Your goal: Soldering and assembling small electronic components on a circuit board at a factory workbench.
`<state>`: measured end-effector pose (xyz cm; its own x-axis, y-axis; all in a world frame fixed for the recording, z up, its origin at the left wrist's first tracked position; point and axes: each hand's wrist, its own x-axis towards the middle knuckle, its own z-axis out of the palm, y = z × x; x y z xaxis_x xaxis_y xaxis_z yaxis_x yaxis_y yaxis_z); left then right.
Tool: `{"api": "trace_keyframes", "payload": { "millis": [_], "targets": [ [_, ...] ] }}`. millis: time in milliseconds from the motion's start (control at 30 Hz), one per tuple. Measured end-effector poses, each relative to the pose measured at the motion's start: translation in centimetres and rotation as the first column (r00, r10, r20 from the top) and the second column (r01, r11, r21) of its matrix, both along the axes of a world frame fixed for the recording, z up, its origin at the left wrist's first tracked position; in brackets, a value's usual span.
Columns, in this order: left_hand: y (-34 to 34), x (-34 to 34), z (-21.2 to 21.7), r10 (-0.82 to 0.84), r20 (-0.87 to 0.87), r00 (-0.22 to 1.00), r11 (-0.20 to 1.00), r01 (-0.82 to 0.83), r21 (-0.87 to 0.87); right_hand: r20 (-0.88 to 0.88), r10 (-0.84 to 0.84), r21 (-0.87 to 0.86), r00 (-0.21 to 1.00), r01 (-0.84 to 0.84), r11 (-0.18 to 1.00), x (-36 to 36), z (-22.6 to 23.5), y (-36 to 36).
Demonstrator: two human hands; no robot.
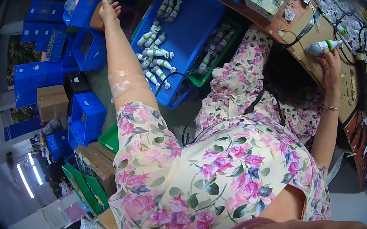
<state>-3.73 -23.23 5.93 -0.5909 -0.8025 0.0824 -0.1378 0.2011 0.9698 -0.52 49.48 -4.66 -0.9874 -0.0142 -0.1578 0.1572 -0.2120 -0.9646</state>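
Gripping the grey-and-white device point(318, 47) near 2 o'clock, your right hand point(330, 61) could drop it if those fingers loosen; your left hand point(109, 12), toward 11, is half-curled, and I cannot tell whether it holds anything. Beyond, black cables point(361, 67) on the surface point(347, 106) toward 3 could snag the device if dragged.

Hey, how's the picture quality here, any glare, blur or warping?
Head view: black fisheye rim, and the workbench edge looks curved; head view: tube lights at left blown out white; head view: deep shadow beneath the workbench; head view: left hand and right hand show no obvious motion blur, though the far-left background looks soft.
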Motion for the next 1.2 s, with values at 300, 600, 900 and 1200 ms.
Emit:
{"api": "trace_keyframes", "payload": {
  "millis": [300, 600, 900, 1200],
  "targets": [
    [-1.9, 3.3, -5.3, -0.083, 0.803, 0.590, 0.860, 0.449, -0.241, 0.010, -0.006, 0.006, 1.000, 0.006, 1.000, 0.2, 0.2, -0.1],
    [0.2, 3.9, -7.7, -0.282, 0.887, 0.366, 0.843, 0.535, 0.048, 0.016, -0.017, 0.020, 1.000, 0.017, 1.000, 0.3, 0.4, -0.3],
    [2.6, 2.1, -6.5, -0.208, 0.860, 0.467, 0.808, 0.577, -0.117, 0.005, -0.043, -0.001, 0.999, 0.043, 0.999, 0.7, 0.7, 0.1],
    [11.2, -6.5, 3.6, -0.201, 0.016, 0.979, 0.473, 0.112, -0.874, 0.022, -0.081, 0.024, 0.996, 0.080, 0.996, -0.4, 1.4, -2.1]
  ]
}}
